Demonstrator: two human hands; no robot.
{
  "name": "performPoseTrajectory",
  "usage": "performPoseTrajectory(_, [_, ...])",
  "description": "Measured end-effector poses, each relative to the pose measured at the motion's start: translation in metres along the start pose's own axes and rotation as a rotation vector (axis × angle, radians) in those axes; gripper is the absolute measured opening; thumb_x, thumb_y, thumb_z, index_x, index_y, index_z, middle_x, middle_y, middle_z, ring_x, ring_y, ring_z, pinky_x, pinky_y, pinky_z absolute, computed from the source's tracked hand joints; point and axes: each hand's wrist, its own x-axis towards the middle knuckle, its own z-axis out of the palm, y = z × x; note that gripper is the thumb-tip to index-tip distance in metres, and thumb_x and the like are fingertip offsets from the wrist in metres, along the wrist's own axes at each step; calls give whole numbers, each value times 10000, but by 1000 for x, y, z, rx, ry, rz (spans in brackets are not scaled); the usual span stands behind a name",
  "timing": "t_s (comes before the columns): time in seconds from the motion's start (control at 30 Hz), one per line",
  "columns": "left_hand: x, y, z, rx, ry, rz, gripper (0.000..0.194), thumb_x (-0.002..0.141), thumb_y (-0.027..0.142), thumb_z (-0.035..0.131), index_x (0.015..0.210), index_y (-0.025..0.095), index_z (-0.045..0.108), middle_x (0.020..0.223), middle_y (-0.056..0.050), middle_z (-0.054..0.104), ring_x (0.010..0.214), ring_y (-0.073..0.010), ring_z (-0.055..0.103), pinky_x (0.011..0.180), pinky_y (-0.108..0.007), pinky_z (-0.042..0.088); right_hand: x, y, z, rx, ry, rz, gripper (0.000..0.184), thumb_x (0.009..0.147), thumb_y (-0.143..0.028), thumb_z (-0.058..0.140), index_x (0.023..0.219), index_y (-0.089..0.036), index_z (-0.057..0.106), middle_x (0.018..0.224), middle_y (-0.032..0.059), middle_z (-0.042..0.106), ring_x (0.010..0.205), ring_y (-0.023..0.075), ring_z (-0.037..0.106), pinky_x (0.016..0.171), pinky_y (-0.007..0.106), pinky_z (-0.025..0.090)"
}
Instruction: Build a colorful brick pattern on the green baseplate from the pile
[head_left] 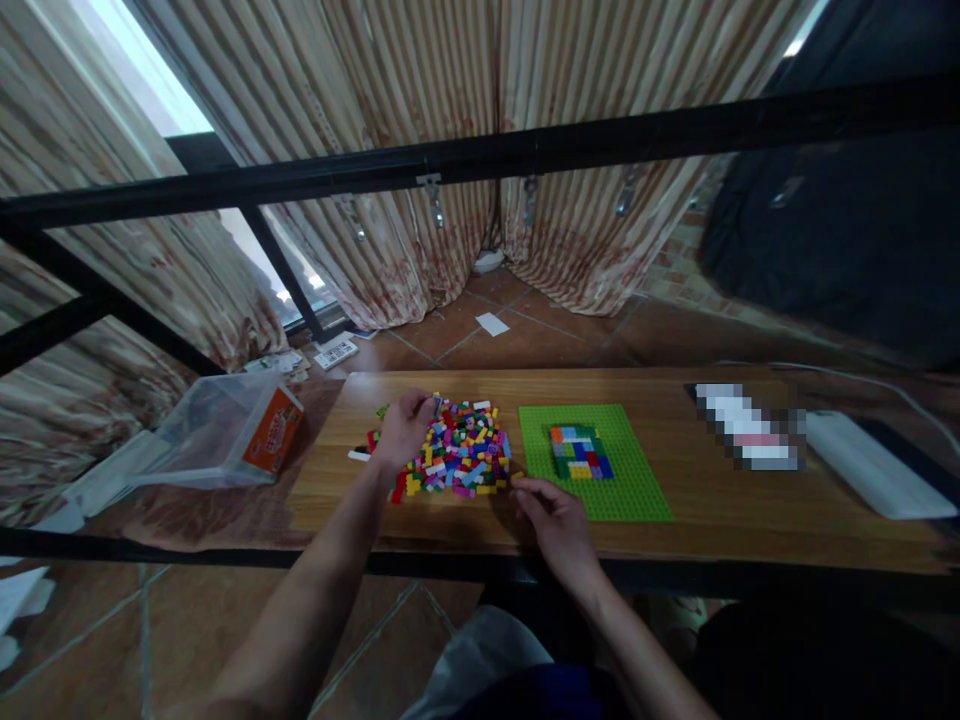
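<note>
Left hand: curled over the bricks, its grip impossible to tell.
Right hand: fingertips drawn close near the green board, any pinched brick unclear.
Bricks: heaped loose on the table, left of the board; a careless sweep risked scattering some.

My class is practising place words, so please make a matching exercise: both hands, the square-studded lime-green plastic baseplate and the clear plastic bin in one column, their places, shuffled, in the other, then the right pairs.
Things
1. Left hand
2. Right hand
3. Lime-green plastic baseplate
4. Clear plastic bin

Places
A. By the baseplate's near left corner
B. Left of the loose bricks, its orange label showing
C. At the pile of loose multicoloured plastic bricks
D. Under the block of joined multicoloured bricks

Right pairs: 1-C, 2-A, 3-D, 4-B
</note>
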Motion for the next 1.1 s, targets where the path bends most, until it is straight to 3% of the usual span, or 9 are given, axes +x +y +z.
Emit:
performPoseTrajectory(0.1, [-41, 11, 22, -550, -48, -259, 325, 753, 476, 669, 869, 179, 610, 634, 56, 509, 512, -56, 438, 494, -176, 362, 0, -5, 5, -5, -20, -21, 282, 787, -438, 621, 887, -197, 728, 680, 20, 683, 601, 158, 589, 592, 287, 473])
performPoseTrajectory(0.17, [-67, 20, 36, -839, -92, -368, 381, 645, 461, 780, 814, 172, 599, 640, 61, 506, 467, -26, 365, 435, -159, 288, -1, -9, 9, -9, -33, -82, 290, 798, -426, 611, 954, -206, 718, 746, 24, 693, 670, 165, 617, 649, 298, 497])
performPoseTrajectory(0.3, [-102, 32, 56, -1089, -237, -502, 372, 595, 390, 836, 806, 155, 639, 738, 21, 599, 460, -3, 335, 410, -150, 249, -2, -20, 12, -66, -81, -231, 414, 786, -372, 641, 1181, -249, 633, 1043, 53, 681, 828, 171, 638, 739, 310, 519])
performPoseTrajectory(0.37, [-112, 34, 61, -1128, -268, -538, 359, 591, 372, 841, 818, 163, 657, 749, 17, 610, 473, -5, 361, 421, -145, 258, -3, -24, 10, -132, -105, -284, 455, 781, -351, 657, 1226, -272, 607, 1080, 53, 661, 852, 174, 630, 755, 316, 520])
performPoseTrajectory(0.53, [-129, 32, 69, -1126, -291, -615, 309, 610, 373, 824, 791, 184, 660, 707, 23, 581, 472, -20, 360, 433, -152, 285, -14, -25, 4, -237, -128, -359, 356, 818, -330, 631, 1167, -260, 644, 1045, 55, 638, 875, 175, 612, 801, 322, 510])
performPoseTrajectory(0.7, [-141, 28, 78, -1061, -264, -642, 238, 666, 370, 777, 832, 223, 691, 887, -25, 655, 729, -112, 572, 629, -204, 463, -25, -21, -13, -261, -63, -285, 367, 849, -387, 593, 1185, -244, 629, 1094, 66, 659, 942, 200, 627, 829, 337, 510])
performPoseTrajectory(0.93, [-153, 20, 76, -917, -345, -519, 224, 583, 180, 760, 798, 223, 712, 908, -24, 678, 910, -171, 627, 842, -271, 493, -16, -3, -75, -177, 233, -150, 506, 790, -463, 638, 1224, -207, 606, 1103, 96, 687, 977, 226, 641, 879, 389, 498])
performPoseTrajectory(1.1, [-153, 14, 68, -842, -344, -489, 307, 637, 279, 761, 918, 174, 696, 974, -69, 683, 926, -189, 650, 882, -320, 497, -3, -3, -120, -232, 313, -87, 539, 749, -470, 650, 1205, -186, 611, 1004, 85, 699, 891, 214, 658, 830, 379, 515])
